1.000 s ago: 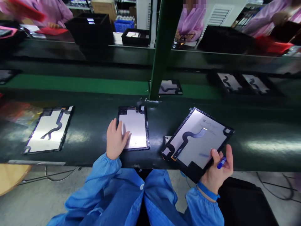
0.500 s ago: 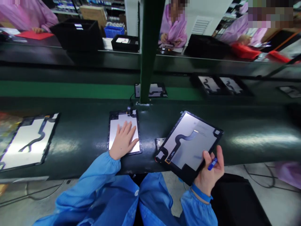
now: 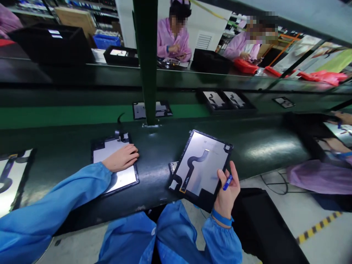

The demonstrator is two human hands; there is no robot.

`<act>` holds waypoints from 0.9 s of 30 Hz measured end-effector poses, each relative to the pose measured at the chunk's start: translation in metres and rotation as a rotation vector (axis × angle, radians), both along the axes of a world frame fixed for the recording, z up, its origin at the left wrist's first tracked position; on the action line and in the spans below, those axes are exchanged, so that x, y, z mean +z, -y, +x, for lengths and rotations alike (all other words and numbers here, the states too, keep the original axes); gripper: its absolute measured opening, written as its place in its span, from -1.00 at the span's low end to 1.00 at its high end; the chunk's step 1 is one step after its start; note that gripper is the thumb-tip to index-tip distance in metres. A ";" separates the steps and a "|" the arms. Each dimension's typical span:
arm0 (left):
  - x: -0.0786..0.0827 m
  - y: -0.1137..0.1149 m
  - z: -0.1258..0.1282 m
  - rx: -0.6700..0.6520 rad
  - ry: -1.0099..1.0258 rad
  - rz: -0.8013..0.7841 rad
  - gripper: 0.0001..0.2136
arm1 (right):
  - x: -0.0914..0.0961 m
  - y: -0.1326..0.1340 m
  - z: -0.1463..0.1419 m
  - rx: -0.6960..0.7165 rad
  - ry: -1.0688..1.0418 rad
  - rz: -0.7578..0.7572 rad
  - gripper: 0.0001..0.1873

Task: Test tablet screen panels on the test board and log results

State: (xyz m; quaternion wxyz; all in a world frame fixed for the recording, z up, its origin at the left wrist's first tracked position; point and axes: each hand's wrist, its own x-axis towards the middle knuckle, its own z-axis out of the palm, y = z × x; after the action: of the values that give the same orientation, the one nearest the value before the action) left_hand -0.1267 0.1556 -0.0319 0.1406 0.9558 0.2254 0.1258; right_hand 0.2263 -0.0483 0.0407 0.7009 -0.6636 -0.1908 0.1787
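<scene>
A tablet display panel [image 3: 121,179] lies on the dark green bench with a dark flex cable at its top. Across it rests my left hand [image 3: 122,157], palm down, fingers close together and reaching the right edge; its thumb is hidden. My right hand [image 3: 228,192] grips another display panel [image 3: 203,168] by its lower right side, holding it tilted above the bench. This panel has a silvery back, a curved black flex cable and dark corners. A short blue pen-like object [image 3: 227,182] is tucked between the fingers of that hand. Underneath, a small board-like part [image 3: 172,167] is partly covered.
Another panel [image 3: 12,176] lies at the left. Behind the green post [image 3: 148,73] lies a further panel [image 3: 164,109]. A black tray [image 3: 249,106] holds two panels. A co-worker's arms [image 3: 337,145] are at the right; a black bin [image 3: 264,220] stands below.
The view has swung right. My left hand has turned and shifted toward the panel's right edge, its spread fingers now together. My right hand still holds the other panel.
</scene>
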 end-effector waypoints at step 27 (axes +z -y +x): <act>0.071 0.056 -0.240 1.440 0.155 -0.071 -0.77 | -0.067 -0.154 -0.161 0.678 -0.019 -0.052 -0.18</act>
State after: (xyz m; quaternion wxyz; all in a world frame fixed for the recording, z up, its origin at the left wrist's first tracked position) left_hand -0.3671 0.0999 0.0392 0.0694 0.5536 0.7922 0.2471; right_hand 0.0653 0.1061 -0.0265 0.5861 -0.5785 -0.3891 0.4127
